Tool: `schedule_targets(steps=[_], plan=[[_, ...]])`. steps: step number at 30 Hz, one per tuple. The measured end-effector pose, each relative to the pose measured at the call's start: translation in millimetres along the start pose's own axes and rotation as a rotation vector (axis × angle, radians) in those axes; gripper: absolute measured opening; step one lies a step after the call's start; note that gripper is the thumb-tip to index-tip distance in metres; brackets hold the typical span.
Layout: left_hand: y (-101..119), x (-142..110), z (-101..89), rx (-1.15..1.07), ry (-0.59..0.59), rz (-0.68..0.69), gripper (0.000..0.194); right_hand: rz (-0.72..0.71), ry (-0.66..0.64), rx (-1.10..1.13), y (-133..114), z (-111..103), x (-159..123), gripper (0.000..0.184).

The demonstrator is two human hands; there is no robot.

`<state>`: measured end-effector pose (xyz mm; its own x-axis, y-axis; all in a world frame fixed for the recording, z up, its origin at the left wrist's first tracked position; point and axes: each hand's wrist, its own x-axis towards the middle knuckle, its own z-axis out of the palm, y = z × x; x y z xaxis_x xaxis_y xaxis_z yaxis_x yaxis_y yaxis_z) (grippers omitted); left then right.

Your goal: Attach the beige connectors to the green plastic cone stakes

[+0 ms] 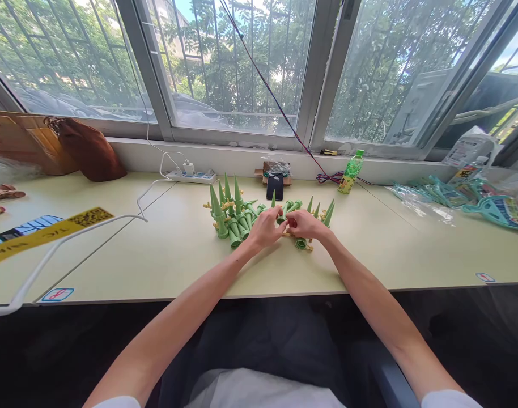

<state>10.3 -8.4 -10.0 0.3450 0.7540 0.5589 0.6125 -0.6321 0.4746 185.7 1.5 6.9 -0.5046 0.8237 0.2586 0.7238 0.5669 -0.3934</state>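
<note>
- While pinching narrow w/ L hand (266, 226) & R hand (305, 224), nearly tip to tip (can't make out anything held), keep forearms clear of cones (219, 218) mid-worktop (191, 275), to both sides.
- Nr back edge, not in way: phone (275, 187), bottle (351, 173).
- Toward L front corner: cable (23, 289); mind snagging.

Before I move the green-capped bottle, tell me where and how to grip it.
Wrap the right hand around the bottle at mid-body, probably best from the near right side: it stands on its base, and the coiled cable lies close by its left.
</note>
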Motion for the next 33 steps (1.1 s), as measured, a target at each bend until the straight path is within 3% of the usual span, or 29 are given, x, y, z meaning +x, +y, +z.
schedule_targets(steps=[33], plan=[[2.6, 0.2, -3.0, 0.003, -0.053, 0.002, 0.013, 0.013, 0.051, 0.032, 3.5, 2.8, 2.2, 0.008]])
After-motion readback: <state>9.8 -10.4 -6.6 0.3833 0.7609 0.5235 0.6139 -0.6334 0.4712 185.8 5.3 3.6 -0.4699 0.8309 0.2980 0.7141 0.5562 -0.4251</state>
